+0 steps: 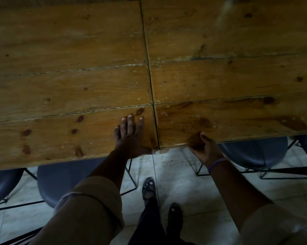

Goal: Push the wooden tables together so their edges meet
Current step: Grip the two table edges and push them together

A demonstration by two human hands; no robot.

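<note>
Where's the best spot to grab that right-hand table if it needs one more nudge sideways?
Grip the right table by its near front edge, from the standing side, as the right hand does: thumb on top, fingers curled beneath. The slab is flat and overhangs there.

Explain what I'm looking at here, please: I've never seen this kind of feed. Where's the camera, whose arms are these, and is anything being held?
There is one picture only, from a wide-angle camera worn on a person's head, looking down past their own arms. No machine is involved. Two wooden tables fill the top: the left table and the right table, with a thin dark seam between them. Nothing lies on either top. The left hand rests flat and open by the seam. The right hand has its grip closed on the right table's near edge. Dark chairs are tucked underneath, and the person's feet stand on the tiled floor.
</note>
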